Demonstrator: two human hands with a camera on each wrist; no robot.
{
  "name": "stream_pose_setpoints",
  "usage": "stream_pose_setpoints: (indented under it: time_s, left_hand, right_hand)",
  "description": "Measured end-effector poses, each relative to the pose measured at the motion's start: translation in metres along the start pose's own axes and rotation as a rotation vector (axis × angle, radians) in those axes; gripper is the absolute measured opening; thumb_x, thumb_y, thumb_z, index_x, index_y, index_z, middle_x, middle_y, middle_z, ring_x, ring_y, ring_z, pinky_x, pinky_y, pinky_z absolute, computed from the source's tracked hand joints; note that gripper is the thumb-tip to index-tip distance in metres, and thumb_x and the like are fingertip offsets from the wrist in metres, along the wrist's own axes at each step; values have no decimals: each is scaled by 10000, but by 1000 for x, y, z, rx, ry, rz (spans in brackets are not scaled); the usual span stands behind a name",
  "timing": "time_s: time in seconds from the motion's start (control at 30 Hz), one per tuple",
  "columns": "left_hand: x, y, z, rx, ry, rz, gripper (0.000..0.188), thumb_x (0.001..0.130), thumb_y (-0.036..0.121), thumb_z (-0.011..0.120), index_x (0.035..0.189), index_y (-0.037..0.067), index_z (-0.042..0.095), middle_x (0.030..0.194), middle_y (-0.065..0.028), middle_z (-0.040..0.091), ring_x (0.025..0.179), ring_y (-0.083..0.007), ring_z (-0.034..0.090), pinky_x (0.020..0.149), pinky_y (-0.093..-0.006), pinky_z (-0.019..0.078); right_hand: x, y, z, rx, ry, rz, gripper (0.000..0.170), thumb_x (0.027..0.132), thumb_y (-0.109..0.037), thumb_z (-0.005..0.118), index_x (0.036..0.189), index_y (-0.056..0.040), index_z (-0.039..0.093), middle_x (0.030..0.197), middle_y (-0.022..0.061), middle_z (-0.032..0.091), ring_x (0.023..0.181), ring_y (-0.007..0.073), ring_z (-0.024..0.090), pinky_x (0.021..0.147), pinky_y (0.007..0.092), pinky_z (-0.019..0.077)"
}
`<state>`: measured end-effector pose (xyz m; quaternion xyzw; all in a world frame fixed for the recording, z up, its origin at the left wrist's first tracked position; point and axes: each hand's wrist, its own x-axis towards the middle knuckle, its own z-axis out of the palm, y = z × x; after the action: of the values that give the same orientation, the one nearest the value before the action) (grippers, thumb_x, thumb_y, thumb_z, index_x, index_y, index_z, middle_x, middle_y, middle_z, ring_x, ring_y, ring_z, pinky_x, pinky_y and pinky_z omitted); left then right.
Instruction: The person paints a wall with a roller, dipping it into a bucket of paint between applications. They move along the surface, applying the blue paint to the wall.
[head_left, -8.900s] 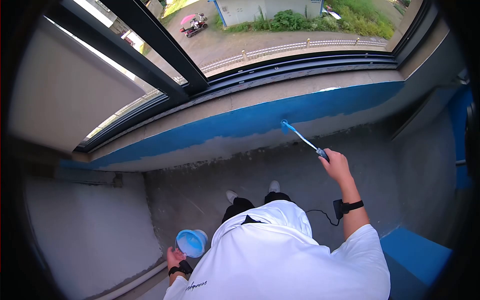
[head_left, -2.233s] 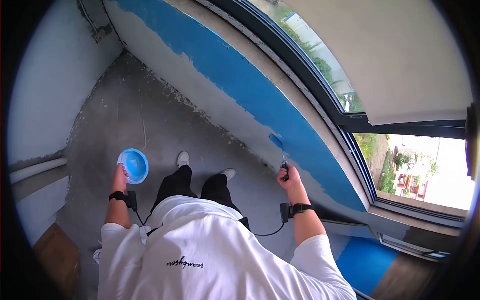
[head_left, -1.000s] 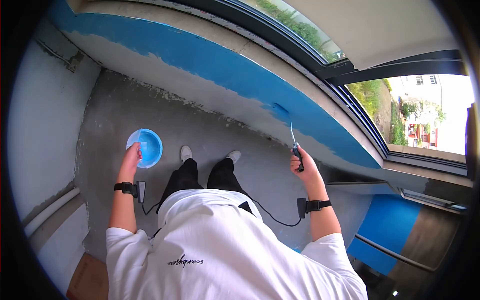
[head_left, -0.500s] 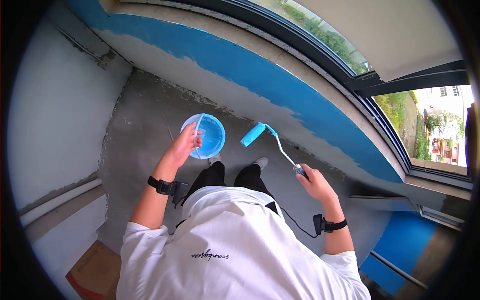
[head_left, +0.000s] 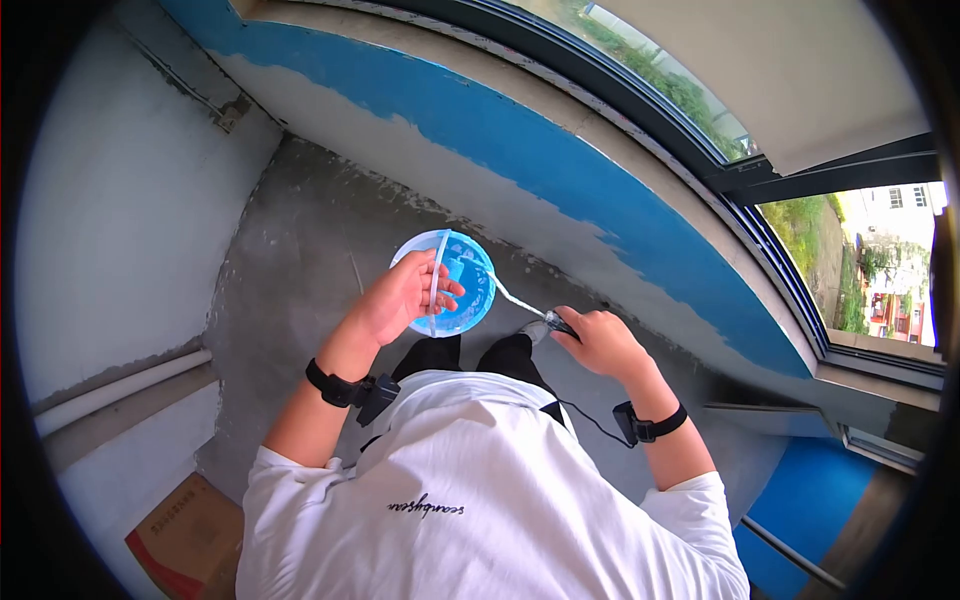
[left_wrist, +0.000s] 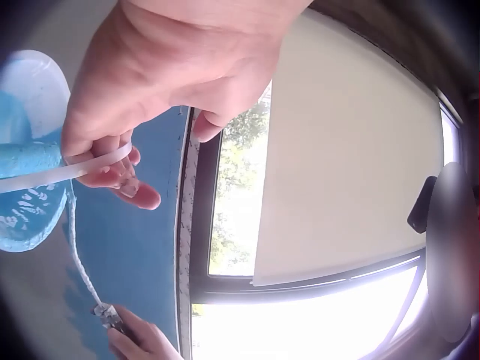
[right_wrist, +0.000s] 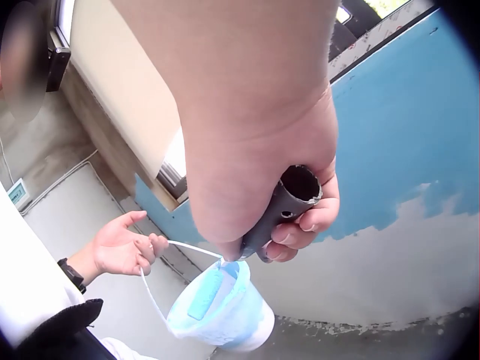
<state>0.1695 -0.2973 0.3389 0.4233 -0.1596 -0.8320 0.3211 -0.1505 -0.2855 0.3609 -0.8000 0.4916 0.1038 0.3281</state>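
Observation:
My left hand point(head_left: 395, 300) carries a small paint bucket point(head_left: 470, 315) by its white handle point(left_wrist: 41, 178), which runs across the curled fingers. Inside, the bucket is coated with light blue paint. My right hand point(head_left: 608, 345) grips the dark handle of a paint roller point(right_wrist: 274, 217). The roller's paint-smeared metal frame crosses the bucket rim, and its blue sleeve point(right_wrist: 204, 294) lies inside the bucket, tilted against the inner wall in the right wrist view. In the head view, the left fingers reach over the opening, hiding part of it.
A wall point(head_left: 510, 190) under the window has a blue painted band above a bare pale strip. The window frame point(head_left: 690, 140) and a roller blind point(head_left: 780, 80) stand above it. White pipe point(head_left: 125, 390) and a cardboard box point(head_left: 190, 535) lie at the left; concrete floor point(head_left: 290, 270) is below.
The right hand has brought the roller from the wall down to the bucket, and its sleeve is now inside. The left hand has raised the bucket and moved it rightward, toward the roller.

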Motion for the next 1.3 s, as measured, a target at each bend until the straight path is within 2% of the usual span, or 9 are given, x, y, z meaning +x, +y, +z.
stream_pose_setpoints:
  time_s: [0.13,0.2,0.33,0.4,0.63,0.7,1.03,1.2,1.3]
  left_hand:
    - [2,-3,-5,-34,-81,-10,385,895,441,471,963,62,500,804,-75,584,692,-145,540,801,-337,463]
    - [1,-4,-2,-194,-138,37,362,891,416,484,971,63,504,711,-36,518,668,-143,503,797,-367,452]
    - [-7,-5,4,-183,-89,45,343,889,388,490,977,57,506,686,-18,465,703,-152,509,815,-379,446]
    - [-10,-3,10,-170,5,62,321,892,359,489,988,53,505,696,-17,465,732,-158,508,800,-364,434]
    - [-10,-4,2,-111,-97,89,320,892,355,494,1003,55,500,708,-6,455,690,-124,460,681,-271,376]
    - [-10,-3,1,-100,-100,87,326,893,356,494,1010,52,495,706,3,435,657,-101,413,643,-244,347]
    - [-4,0,-8,-4,-29,113,308,912,347,478,1014,58,503,669,39,391,595,-67,339,620,-237,317]
    - [-4,3,-4,126,-43,171,240,940,263,450,1023,45,509,664,40,386,577,-56,330,583,-226,307]
    - [-6,4,0,99,-71,187,218,949,232,441,1020,38,510,665,40,386,572,-51,327,564,-222,302]
  right_hand:
    - [20,-15,4,-57,-29,-11,327,900,-318,531,1094,-54,540,671,174,611,678,372,605,609,443,473]
    - [27,-19,7,-85,8,-49,323,902,-324,526,1085,-58,542,671,169,615,674,366,609,594,447,474]
    - [36,-37,5,-158,-29,-8,308,906,-326,517,1060,-61,543,674,164,619,675,359,616,588,454,475]
    - [41,-39,13,-185,-4,9,296,907,-328,510,1030,-61,543,678,157,624,679,354,624,589,453,483]
    - [51,-49,20,-204,23,7,295,900,-324,513,993,-47,550,722,154,639,713,346,636,616,443,503]
    - [53,-55,17,-212,-34,82,299,897,-328,512,982,-46,559,753,156,646,753,338,640,644,438,507]
    - [40,-61,-12,-190,-105,146,314,883,-345,532,906,-43,618,786,147,652,798,340,632,679,438,502]
    - [14,-62,-30,-238,-61,144,289,886,-332,542,937,-52,588,737,153,636,749,354,620,649,450,485]
    - [5,-47,-29,-189,1,127,276,893,-328,538,950,-59,563,714,155,626,720,366,612,635,457,475]
